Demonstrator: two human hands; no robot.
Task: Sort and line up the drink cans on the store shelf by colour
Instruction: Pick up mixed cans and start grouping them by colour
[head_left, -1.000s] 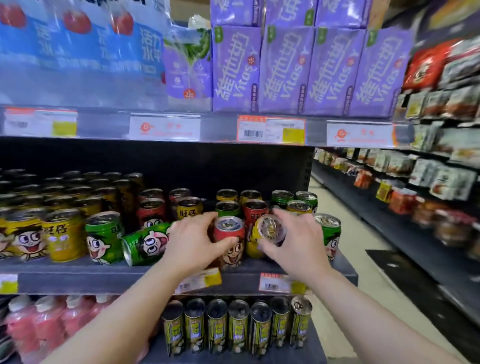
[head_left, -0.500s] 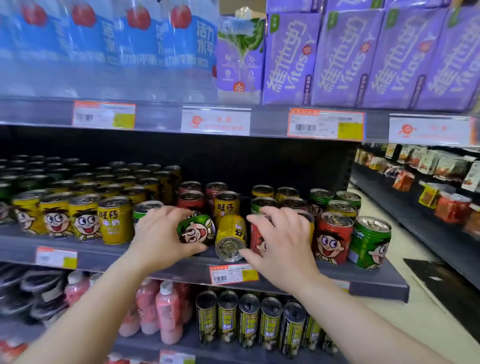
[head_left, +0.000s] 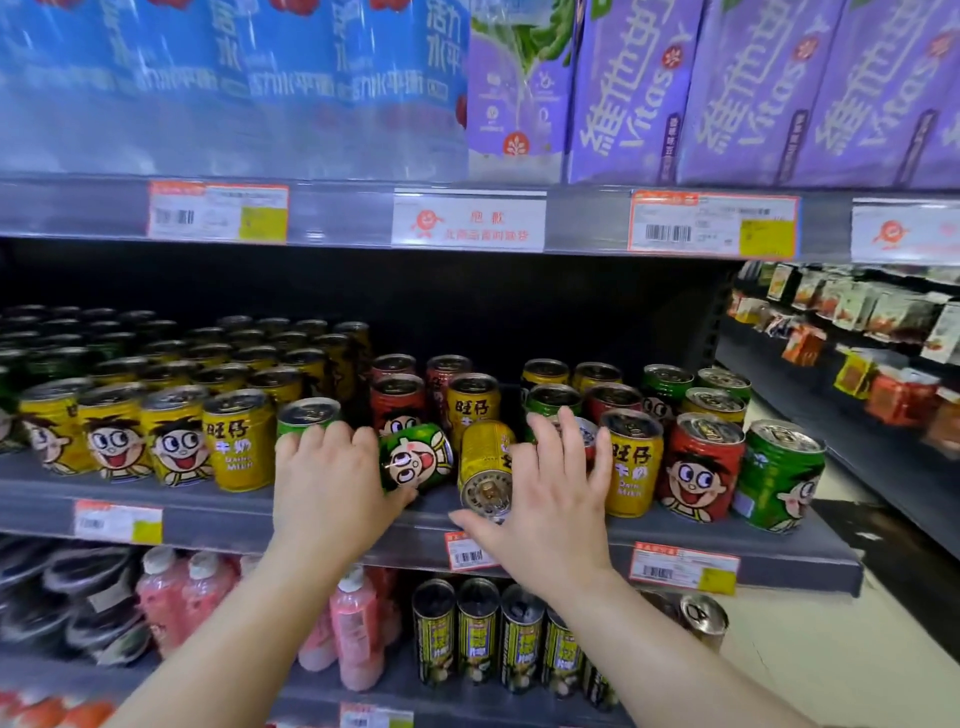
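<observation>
**Hands at mixed cans, middle shelf**

Head view. Both hands reach onto the middle shelf (head_left: 218, 512). Left hand (head_left: 332, 483): fingers curled over an upright green can (head_left: 306, 415), thumb pressed against a green can lying on its side (head_left: 415, 457) at its 3 o'clock; whether it fully grips either can cannot be told. Right hand (head_left: 550, 499): fingers spread and apart, palm facing the shelf, thumb extended toward 9 o'clock under a yellow can lying on its side (head_left: 485, 467), base end facing out. The spread fingers cover a partly hidden can behind them; no clamp is visible.

Stock on the same shelf:
- Yellow row (head_left: 145, 436), 9 o'clock of the left hand: upright, lined along the front edge, more rows behind.
- Mixed cluster at 12 o'clock of the hands: red can (head_left: 397, 400), yellow can (head_left: 472, 400), green and red cans further back.
- At 3 o'clock of the right hand, front edge: upright yellow can (head_left: 631, 462), then red can with cartoon face (head_left: 701, 467), then green can at shelf end (head_left: 779, 478).

Upper shelf: purple cartons (head_left: 727, 88), blue packs (head_left: 234, 78). Lower shelf: pink bottles (head_left: 182, 603), dark tall cans (head_left: 478, 634).
</observation>
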